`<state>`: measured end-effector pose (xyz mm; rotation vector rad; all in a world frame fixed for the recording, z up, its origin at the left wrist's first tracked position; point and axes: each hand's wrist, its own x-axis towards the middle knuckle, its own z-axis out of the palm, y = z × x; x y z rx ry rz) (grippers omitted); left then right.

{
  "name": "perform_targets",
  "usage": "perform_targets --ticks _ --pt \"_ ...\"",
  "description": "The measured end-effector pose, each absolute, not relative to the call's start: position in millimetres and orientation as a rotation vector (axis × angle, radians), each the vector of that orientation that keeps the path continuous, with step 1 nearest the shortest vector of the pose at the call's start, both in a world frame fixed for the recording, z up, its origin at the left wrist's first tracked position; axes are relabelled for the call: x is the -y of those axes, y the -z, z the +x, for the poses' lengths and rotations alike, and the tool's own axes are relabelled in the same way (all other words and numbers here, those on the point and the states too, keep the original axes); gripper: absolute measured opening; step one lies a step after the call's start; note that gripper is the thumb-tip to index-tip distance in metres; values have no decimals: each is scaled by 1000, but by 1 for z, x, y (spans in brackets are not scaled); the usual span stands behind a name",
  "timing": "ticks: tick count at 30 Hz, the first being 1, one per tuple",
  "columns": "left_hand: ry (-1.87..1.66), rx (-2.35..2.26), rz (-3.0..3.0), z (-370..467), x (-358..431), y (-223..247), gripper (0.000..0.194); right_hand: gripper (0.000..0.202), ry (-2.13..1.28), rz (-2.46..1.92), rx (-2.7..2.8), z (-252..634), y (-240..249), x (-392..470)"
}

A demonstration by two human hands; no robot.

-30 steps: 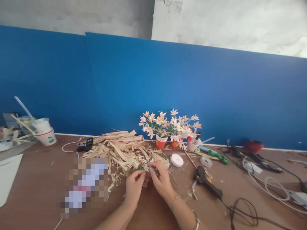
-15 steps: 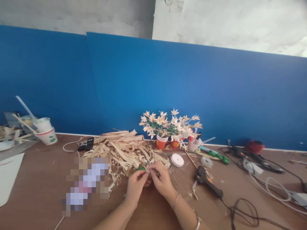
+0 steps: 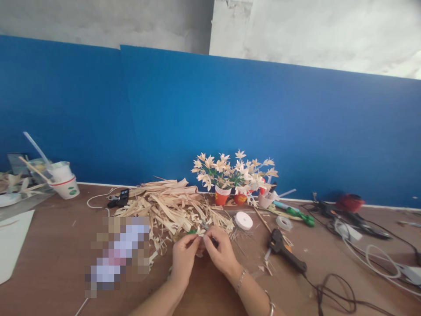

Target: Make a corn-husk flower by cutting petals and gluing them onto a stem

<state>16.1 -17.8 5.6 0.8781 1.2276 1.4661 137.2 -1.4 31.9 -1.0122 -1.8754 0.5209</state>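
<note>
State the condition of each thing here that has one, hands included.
Left hand: pinched on a pale piece
Right hand: curled, fingertips at that piece; grip unclear
Glue gun: lying on the table
White spool: lying flat
Translucent roll: lying flat
Pale strips: heaped loosely
Pale flowers: upright in red cups
Red-rimmed white cup: standing, things poking out

Dry, papery husks look rough and matt, the glue gun smooth plastic, the bracelet shiny metal

On my bench, leaf strips lie beyond my fingers, flowers in cups farther back, a glue gun at right.
</note>
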Motion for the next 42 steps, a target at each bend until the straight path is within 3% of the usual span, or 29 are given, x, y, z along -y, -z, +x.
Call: perform_targets --ticks 9,29,37,42 --pt "-1501 -1441 1167 10 19 -6 18 25 -661 -1027 1798 128 -35 8" --pt "-1529 -1388 1160 12 22 -6 14 31 -1069 -1025 1481 128 -31 5" --pt "-1417 -1164 934 17 18 -3 31 23 -1142 -992 1456 133 -31 0" --pt "-1373 -1087 953 21 19 -6 25 19 -1119 -976 1481 138 -30 -4"
